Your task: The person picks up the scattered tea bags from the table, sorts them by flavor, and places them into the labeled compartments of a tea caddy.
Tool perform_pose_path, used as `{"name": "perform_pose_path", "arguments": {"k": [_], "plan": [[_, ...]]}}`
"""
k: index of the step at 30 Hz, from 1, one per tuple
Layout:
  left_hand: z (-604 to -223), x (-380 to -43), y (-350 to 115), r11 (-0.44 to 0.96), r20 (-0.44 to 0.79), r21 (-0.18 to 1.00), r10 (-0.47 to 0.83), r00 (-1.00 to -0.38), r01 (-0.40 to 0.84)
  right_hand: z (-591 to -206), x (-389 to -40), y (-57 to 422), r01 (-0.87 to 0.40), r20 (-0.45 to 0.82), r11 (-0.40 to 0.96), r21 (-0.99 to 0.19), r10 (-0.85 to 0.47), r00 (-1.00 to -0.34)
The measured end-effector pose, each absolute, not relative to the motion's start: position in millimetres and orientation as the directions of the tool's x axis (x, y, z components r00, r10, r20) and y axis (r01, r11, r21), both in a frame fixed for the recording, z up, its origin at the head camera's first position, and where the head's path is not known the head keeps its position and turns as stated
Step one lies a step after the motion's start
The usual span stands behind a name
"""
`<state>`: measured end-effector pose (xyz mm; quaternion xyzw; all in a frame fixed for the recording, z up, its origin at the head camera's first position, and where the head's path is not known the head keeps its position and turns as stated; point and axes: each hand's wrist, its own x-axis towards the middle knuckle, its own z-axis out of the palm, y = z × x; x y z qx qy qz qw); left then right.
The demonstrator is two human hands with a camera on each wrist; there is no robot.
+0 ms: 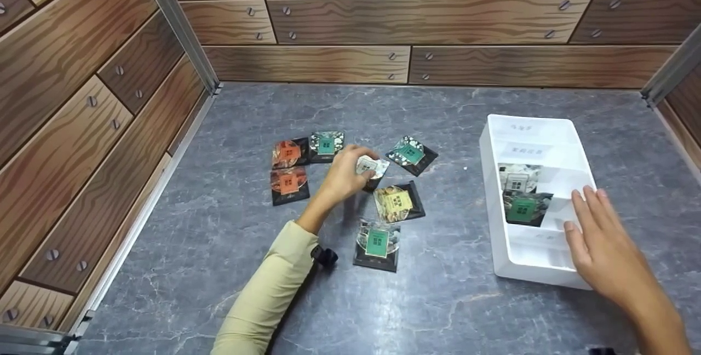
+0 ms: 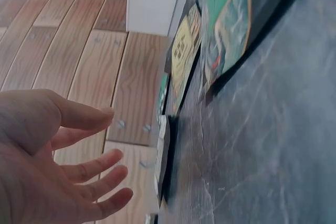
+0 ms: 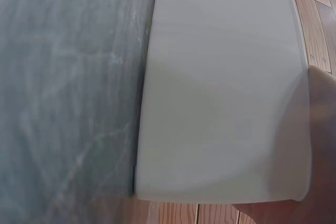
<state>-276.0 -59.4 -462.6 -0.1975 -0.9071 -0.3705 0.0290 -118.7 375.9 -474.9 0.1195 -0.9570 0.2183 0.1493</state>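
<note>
My left hand (image 1: pixel 346 175) hovers over a white-labelled sachet (image 1: pixel 374 169) in the head view. In the left wrist view a gap shows between its loosely bent fingers and that sachet (image 2: pixel 161 156). Just nearer lies a yellow-labelled sachet (image 1: pixel 395 203), then a green-labelled one (image 1: pixel 377 244). My right hand (image 1: pixel 612 253) rests its extended fingers on the right rim of a white divided box (image 1: pixel 494 218). One compartment of the box holds a white-labelled sachet (image 1: pixel 515 179) and a green-labelled sachet (image 1: pixel 522 209).
Two orange-labelled sachets (image 1: pixel 287 153) (image 1: pixel 289 183) lie left of my left hand, beside a green-labelled sachet (image 1: pixel 327 144). Another green one (image 1: pixel 412 154) lies tilted toward the box. Wood-patterned walls (image 1: pixel 339 18) bound the grey marbled table (image 1: pixel 438 305) at the back and sides.
</note>
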Motion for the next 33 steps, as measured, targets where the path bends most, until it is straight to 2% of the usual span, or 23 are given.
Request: {"name": "perform_pose_path", "arguments": {"k": [22,33], "plan": [[-467,-296,-44,0.865,-0.074,0.476,0.217,-0.973,0.157,-478,-115,376,-0.284,0.339,0.875,-0.391,-0.15,-0.929],[-470,-296,-49,0.869,-0.022,0.462,0.21,-0.978,0.176,-473,-115,375,-0.279,0.314,0.876,-0.392,-0.158,-0.936]]}}
